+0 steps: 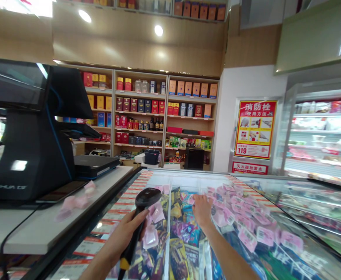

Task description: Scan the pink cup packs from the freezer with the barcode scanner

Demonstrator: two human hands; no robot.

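My left hand (126, 233) is wrapped around the handle of a black barcode scanner (148, 196), its head pointing up and away from me. Pink plastic price tags (150, 236) lie on the glass just right of that hand. Over the middle of the freezer's glass top (185, 179), my right hand (203, 210) has its fingers closed at the edge of a small pink tag (191, 200). Many more pink tags with barcodes (247, 238) are spread to the right of it. Colourful frozen food packs (185, 231) show through the glass below.
To the left, a counter (36, 237) carries a black checkout terminal (30, 155), a phone-like flat device (62, 191) and some pink tags (76, 202). Shelves of boxed goods (141, 105) line the back wall. A lit refrigerated case (322, 144) stands at the right.
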